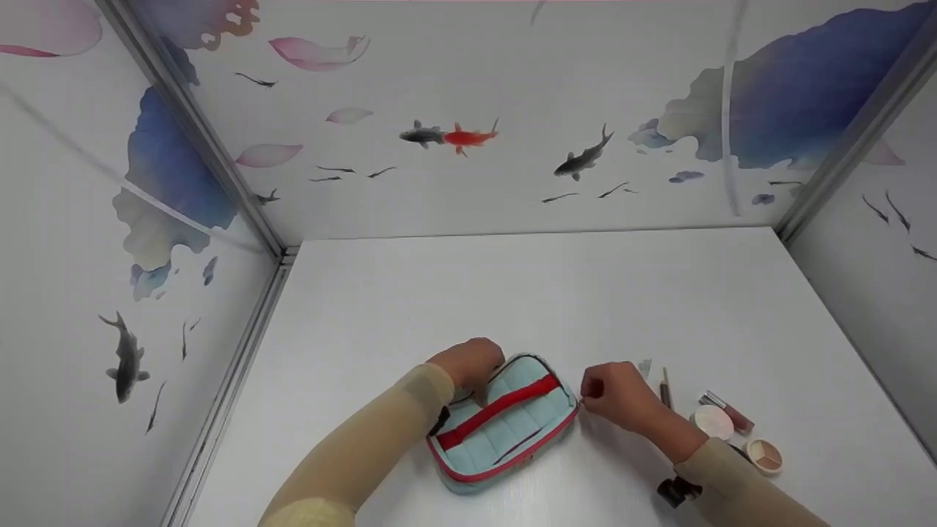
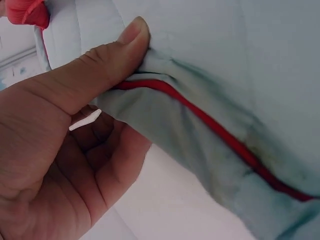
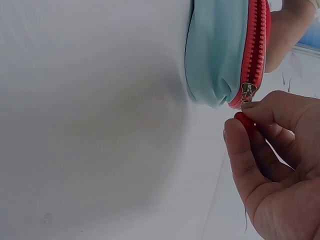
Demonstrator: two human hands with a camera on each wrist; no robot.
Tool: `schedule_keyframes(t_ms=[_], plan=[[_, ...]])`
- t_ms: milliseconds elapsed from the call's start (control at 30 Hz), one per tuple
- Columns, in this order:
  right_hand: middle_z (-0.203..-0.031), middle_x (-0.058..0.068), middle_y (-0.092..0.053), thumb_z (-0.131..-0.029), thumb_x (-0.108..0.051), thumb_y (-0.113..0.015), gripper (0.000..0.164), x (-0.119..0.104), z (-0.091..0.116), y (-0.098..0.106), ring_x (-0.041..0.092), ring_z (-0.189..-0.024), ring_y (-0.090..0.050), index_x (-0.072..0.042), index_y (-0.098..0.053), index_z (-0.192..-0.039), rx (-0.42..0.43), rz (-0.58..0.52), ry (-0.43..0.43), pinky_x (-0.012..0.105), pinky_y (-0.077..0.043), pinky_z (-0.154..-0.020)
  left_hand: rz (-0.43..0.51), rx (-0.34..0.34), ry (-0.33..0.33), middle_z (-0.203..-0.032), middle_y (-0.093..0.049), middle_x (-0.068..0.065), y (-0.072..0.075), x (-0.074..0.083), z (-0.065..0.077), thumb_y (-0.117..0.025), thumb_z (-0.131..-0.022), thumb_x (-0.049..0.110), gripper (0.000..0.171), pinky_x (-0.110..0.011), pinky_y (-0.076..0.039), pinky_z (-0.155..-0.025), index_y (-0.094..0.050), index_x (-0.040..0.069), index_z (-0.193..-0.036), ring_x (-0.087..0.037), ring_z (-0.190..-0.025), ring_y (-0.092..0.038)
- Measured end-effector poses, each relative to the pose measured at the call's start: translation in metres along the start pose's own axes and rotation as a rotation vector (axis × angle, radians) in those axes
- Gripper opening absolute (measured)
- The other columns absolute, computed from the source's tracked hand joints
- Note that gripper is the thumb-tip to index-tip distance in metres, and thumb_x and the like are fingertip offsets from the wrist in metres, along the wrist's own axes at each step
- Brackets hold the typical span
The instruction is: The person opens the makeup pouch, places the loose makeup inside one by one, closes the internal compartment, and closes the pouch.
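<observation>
A light blue cosmetic bag (image 1: 483, 455) with red trim and a red strap handle (image 1: 499, 410) lies tilted on the white table. My left hand (image 1: 472, 362) holds its far left edge; in the left wrist view the thumb presses on top of the fabric, with fingers underneath. At the bag's right end, my right hand (image 1: 622, 395) pinches a red zipper pull (image 3: 245, 121) between thumb and index finger. The metal slider (image 3: 247, 91) sits at the bag's corner, and red zipper teeth (image 3: 256, 40) run along the side from it. The bag's inside is hidden.
Makeup lies by my right forearm: a brush (image 1: 665, 394), a tube with a silvery cap (image 1: 734, 419), a pale round compact (image 1: 711, 423) and a round multi-shade palette (image 1: 765, 455). Printed panels wall the table (image 1: 527, 293) at the back and sides.
</observation>
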State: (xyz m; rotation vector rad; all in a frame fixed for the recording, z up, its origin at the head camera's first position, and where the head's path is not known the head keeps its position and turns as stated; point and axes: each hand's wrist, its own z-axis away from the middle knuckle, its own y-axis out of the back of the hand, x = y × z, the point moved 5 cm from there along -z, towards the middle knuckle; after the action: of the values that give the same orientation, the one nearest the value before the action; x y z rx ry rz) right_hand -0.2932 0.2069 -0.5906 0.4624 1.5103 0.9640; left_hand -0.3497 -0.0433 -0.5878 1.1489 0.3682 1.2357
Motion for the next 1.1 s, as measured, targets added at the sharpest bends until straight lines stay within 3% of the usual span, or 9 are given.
schedule_keyframes(t_ms=[267, 500, 667, 1100], plan=[[-0.075, -0.005, -0.065, -0.087, -0.006, -0.083, 0.018, 0.012, 0.002, 0.002, 0.016, -0.075, -0.058, -0.018, -0.072, -0.08, 0.001, 0.012, -0.08, 0.03, -0.053, -0.067, -0.029, -0.008, -0.034, -0.092, -0.065, 0.006, -0.003, 0.024, -0.011, -0.09, -0.081, 0.006, 0.03, -0.032, -0.056, -0.07, -0.069, 0.023, -0.094, -0.017, -0.087, -0.059], [-0.074, -0.004, -0.065, -0.087, -0.004, -0.083, 0.019, 0.021, 0.006, 0.004, 0.017, -0.075, -0.057, -0.017, -0.072, -0.079, 0.004, -0.002, -0.071, 0.03, -0.052, -0.065, -0.057, -0.014, -0.085, -0.091, -0.064, 0.006, -0.004, 0.043, -0.017, -0.085, -0.085, 0.005, 0.026, -0.03, -0.055, -0.071, -0.07, 0.024, -0.095, -0.017, -0.086, -0.059], [-0.073, -0.005, -0.064, -0.088, -0.005, -0.082, 0.019, 0.024, 0.008, 0.004, 0.015, -0.073, -0.057, -0.017, -0.071, -0.078, 0.005, 0.015, -0.065, 0.028, -0.05, -0.064, -0.039, -0.039, -0.13, -0.096, -0.067, 0.01, -0.006, 0.046, -0.019, -0.086, -0.085, 0.005, 0.03, -0.031, -0.057, -0.074, -0.076, 0.027, -0.102, -0.016, -0.09, -0.06], [-0.075, -0.003, -0.065, -0.089, -0.002, -0.08, 0.017, 0.023, -0.007, 0.003, 0.017, -0.075, -0.057, -0.015, -0.072, -0.08, 0.016, 0.029, -0.048, 0.031, -0.052, -0.067, -0.029, -0.057, -0.14, -0.098, -0.066, 0.013, -0.007, 0.043, -0.019, -0.086, -0.087, 0.009, 0.032, -0.031, -0.057, -0.078, -0.076, 0.032, -0.108, -0.014, -0.093, -0.062]])
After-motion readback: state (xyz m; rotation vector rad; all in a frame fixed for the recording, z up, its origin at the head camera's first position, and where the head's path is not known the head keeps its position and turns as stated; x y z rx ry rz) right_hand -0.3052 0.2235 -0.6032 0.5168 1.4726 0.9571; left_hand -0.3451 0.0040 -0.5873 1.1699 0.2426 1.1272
